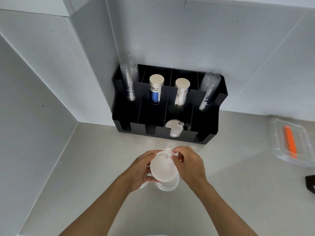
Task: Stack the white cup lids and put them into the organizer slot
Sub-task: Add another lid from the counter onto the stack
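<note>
A stack of white cup lids (164, 169) is held between both hands above the counter. My left hand (141, 169) grips its left edge and underside. My right hand (189, 165) pinches the top lid's tab at the far edge. More white lids (167, 185) lie on the counter right below the held stack. The black organizer (204, 120) stands against the wall corner. Its third front slot holds white lids (173, 129) lying flat.
The organizer's back slots hold two stacks of clear cups (129, 79) (208, 91) and two stacks of paper cups (156, 89) (181, 93). A clear plastic box (279, 150) with an orange item (290, 142) lies at the right. A dark object (311, 183) shows at the right edge.
</note>
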